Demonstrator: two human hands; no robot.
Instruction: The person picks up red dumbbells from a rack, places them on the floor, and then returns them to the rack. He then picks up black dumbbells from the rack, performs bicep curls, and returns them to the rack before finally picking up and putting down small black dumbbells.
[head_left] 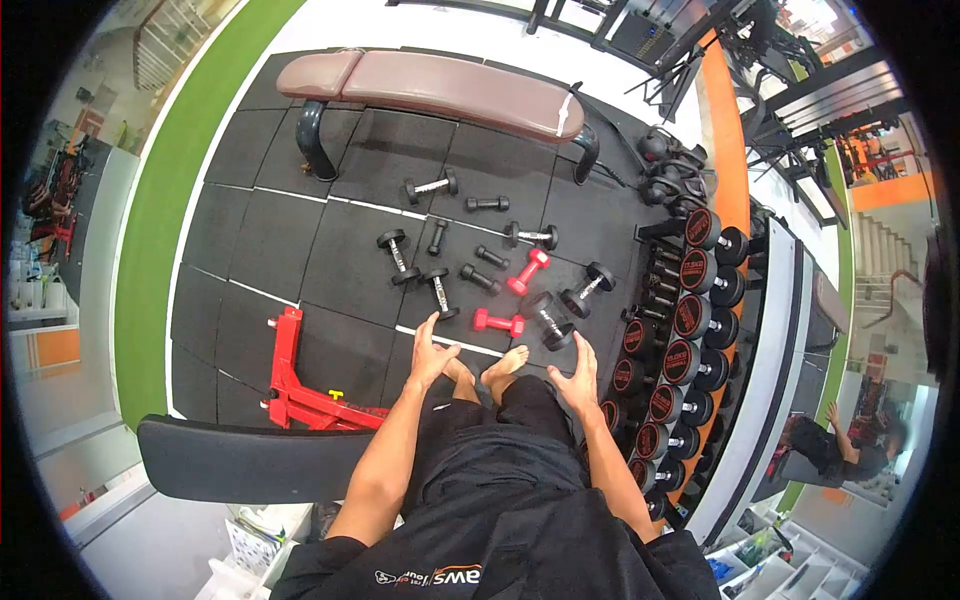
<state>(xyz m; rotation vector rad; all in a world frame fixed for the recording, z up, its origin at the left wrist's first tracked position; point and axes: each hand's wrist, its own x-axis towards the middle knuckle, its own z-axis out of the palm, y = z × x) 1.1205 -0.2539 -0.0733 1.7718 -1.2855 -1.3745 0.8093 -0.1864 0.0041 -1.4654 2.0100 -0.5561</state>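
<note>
So we've got our left hand (431,359) near a silver-handled dumbbell (440,293), our right hand (578,379) by a black one (549,321), thumbs inward, fingers apart (kinda cupped).

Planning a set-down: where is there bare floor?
Bare matting lies between the green strip and scattered dumbbells, beyond the red frame, with a smaller patch alongside the brown bench. Crowded: ahead of left hand and right hand.

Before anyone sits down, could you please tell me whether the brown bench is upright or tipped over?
Upright: the brown bench stands on its legs, with its padded top facing up.
</note>
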